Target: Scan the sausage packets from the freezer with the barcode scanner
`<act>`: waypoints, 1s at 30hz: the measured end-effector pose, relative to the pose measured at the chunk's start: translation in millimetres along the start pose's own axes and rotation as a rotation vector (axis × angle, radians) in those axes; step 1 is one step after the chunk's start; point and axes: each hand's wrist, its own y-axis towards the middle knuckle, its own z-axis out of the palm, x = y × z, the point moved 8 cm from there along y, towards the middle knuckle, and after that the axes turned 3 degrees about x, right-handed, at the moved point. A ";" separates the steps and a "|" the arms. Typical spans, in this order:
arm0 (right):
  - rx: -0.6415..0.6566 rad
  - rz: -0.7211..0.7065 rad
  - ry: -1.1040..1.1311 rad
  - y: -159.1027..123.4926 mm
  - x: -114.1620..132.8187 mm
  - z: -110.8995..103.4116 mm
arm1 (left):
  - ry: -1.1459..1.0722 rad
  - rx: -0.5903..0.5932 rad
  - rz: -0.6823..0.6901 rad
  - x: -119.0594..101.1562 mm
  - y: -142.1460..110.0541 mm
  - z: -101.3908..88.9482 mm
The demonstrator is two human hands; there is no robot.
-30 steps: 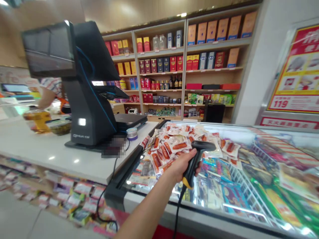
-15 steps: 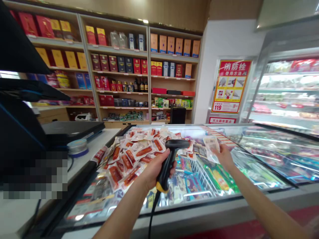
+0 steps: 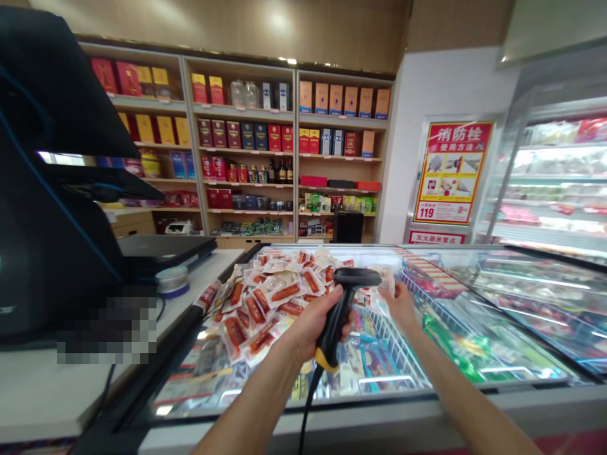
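Observation:
My left hand (image 3: 310, 322) is wrapped round the grip of a black and yellow barcode scanner (image 3: 336, 319), its head level and its cord hanging down. Just right of the scanner's head, my right hand (image 3: 402, 308) pinches a clear-and-white plastic packet (image 3: 382, 297). The packet is partly hidden behind the scanner and fingers, and I cannot make out its contents. To the left of the scanner, a heap of vacuum-packed sausages (image 3: 284, 292) lies on the glass top of a chest freezer (image 3: 190, 395).
Through the freezer glass show wire baskets (image 3: 396, 344) and green packages (image 3: 450, 347). On the left, a counter (image 3: 42, 385) carries a dark monitor stand (image 3: 52, 253) and a round tin (image 3: 172, 281). Shelves of boxes (image 3: 246, 136) line the back wall; a lit refrigerated case (image 3: 559, 183) stands right.
My right hand has brought the packet leftward, close to the scanner's head. The scanner stays in my left hand. The whole view has shifted somewhat to the left.

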 end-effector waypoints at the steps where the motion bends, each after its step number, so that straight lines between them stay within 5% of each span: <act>1: -0.005 0.015 0.007 -1.1 0.1 1.7 | 0.005 -0.005 0.005 -0.5 0.2 -2.0; 7: 0.076 0.098 -0.082 -0.4 1.2 30.3 | -0.021 -0.190 0.076 -7.3 -3.0 -47.1; 13: 0.016 -0.140 -0.790 -6.1 19.0 57.3 | -0.117 -0.417 0.131 -3.5 -22.5 -95.1; 19: 0.179 -0.005 -1.016 -7.0 -12.6 79.4 | -0.146 -0.388 0.153 5.4 -19.0 -97.4; 22: 0.180 -0.037 -1.002 -4.0 -8.8 85.7 | -0.147 -0.346 0.156 8.5 -4.5 -86.6; 26: 0.101 -0.223 -0.843 -3.9 17.7 64.7 | -0.126 -0.312 0.149 13.5 18.2 -70.6; 30: -0.009 -0.325 -0.545 -0.8 26.9 4.5 | -0.057 -0.281 0.203 20.0 45.7 -55.2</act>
